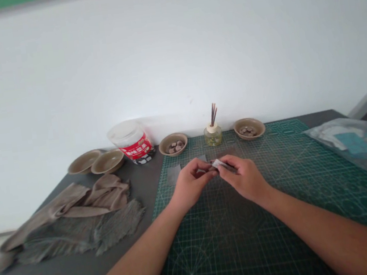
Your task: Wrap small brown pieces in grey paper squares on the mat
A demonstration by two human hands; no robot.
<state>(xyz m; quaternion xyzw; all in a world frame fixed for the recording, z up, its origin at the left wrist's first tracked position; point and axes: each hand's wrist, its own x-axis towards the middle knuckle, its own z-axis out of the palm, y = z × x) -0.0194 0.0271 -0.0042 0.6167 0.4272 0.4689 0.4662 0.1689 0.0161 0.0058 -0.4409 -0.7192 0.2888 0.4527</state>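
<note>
Both hands meet above the green cutting mat (223, 231), near its middle. My left hand (194, 179) is closed, thumb and fingers pinched on a small brownish piece, too small to make out. My right hand (240, 173) pinches a small whitish piece (218, 163) against it, the fingertips of both hands nearly touching. Beside my left hand, a grey square (174, 174) lies flat on the mat, and another greyish piece (202, 158) shows partly behind the fingers.
Along the wall stand two brown bowls (83, 163), a red-labelled jar (133, 142), a bowl with round brown pieces (173, 144), a reed diffuser (213, 134) and a similar filled bowl (249, 129). Crumpled cloth (75, 215) lies left; a clear plastic bag (360, 141) lies right.
</note>
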